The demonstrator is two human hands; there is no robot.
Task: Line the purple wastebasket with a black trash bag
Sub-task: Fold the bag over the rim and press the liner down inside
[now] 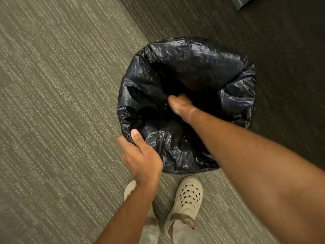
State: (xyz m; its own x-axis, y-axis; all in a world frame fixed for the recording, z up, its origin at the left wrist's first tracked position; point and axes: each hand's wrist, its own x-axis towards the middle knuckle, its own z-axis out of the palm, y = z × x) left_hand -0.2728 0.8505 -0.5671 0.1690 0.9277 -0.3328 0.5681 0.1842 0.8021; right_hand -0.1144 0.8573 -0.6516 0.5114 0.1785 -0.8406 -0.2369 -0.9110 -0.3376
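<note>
A black trash bag is spread over the wastebasket on the carpet, folded over the rim all round, so the purple basket itself is hidden. My left hand grips the near left rim through the plastic, thumb on the inside, fingers curled round the outside. My right hand reaches down into the bag's dark middle; its fingers are buried in the plastic and I cannot see how they lie.
Grey striped carpet stretches to the left, darker carpet to the right and behind. My feet in cream clogs stand right against the basket's near side. A grey object's corner shows at the top right.
</note>
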